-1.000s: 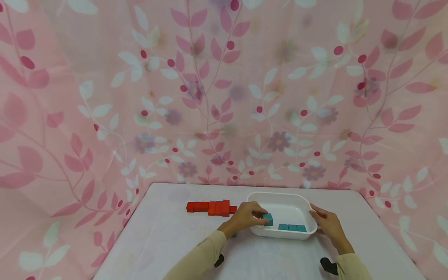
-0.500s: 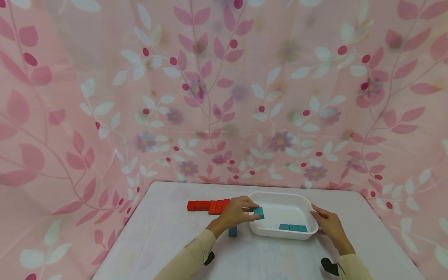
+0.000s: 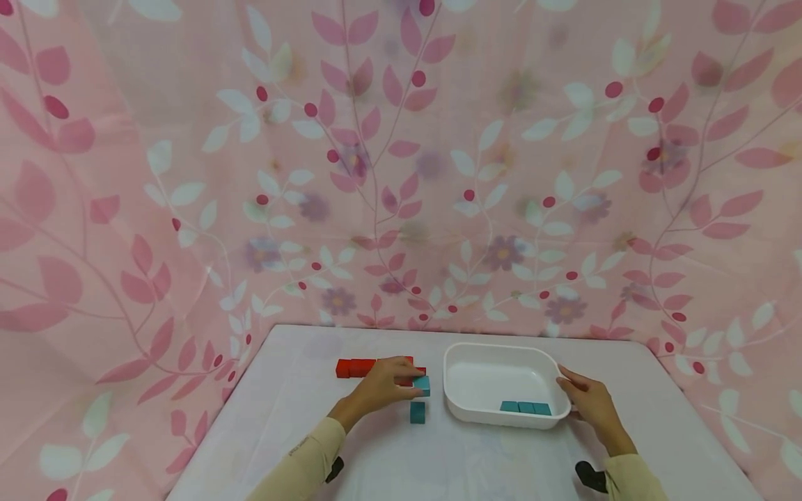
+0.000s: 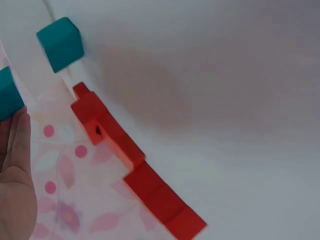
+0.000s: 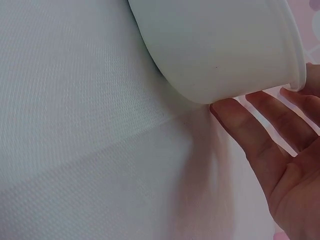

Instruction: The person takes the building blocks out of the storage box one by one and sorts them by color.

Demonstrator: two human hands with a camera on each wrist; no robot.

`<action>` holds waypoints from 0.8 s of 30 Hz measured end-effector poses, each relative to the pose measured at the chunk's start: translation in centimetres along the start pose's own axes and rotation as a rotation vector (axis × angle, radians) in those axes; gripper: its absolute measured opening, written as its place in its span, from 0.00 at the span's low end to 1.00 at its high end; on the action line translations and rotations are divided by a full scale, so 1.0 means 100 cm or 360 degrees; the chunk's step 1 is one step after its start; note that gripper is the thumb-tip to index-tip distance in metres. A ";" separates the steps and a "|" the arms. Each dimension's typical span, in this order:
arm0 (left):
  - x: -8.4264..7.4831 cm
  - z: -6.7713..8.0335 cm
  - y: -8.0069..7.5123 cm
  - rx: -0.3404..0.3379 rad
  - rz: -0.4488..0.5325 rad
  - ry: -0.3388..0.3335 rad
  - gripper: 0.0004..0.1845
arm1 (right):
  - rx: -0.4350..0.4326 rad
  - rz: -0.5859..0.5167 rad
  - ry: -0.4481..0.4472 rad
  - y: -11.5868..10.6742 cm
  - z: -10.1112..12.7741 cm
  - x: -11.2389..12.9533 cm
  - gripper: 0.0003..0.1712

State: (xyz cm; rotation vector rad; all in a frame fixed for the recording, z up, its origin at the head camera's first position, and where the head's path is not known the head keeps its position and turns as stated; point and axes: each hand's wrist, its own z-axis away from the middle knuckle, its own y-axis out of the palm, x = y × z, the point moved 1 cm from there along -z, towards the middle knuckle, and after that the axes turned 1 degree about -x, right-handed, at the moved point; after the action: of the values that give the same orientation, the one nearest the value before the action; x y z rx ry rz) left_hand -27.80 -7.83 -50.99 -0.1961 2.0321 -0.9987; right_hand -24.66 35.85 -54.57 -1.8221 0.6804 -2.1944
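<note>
Head view, left hand (image 3: 382,385) pinching teal block (image 3: 422,386), right hand (image 3: 587,399) gripping tray (image 3: 495,379), red blocks (image 3: 357,368) partly hidden

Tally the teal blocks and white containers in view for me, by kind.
White container: 1
Teal blocks: 5 (3 in the white container, 1 in the left hand, 1 on the table)
Total: 6

Dim lt – soft shadows, wrist cams.

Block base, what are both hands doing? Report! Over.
Left hand pinching teal block. Right hand holding tray, three teal blocks inside. Loose teal block and red blocks near left hand. Over.
</note>
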 end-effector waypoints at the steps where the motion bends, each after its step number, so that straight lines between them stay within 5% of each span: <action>1: 0.002 0.004 -0.003 0.0000 -0.0025 -0.0013 0.22 | -0.0004 0.0008 -0.0004 0.000 0.000 0.000 0.37; 11: 0.022 0.032 -0.013 -0.0031 0.0085 -0.0056 0.22 | 0.0001 0.0011 0.0020 0.000 0.000 -0.002 0.38; 24: 0.038 0.047 -0.009 -0.0045 0.0179 -0.0132 0.20 | 0.0026 -0.0001 0.0024 0.000 -0.001 -0.002 0.38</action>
State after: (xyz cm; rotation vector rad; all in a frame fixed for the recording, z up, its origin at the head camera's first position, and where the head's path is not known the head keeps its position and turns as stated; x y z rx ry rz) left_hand -26.88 -12.91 -54.19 -0.1346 1.9603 -0.8784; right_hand -24.71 35.98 -54.71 -1.7999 0.6634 -2.2097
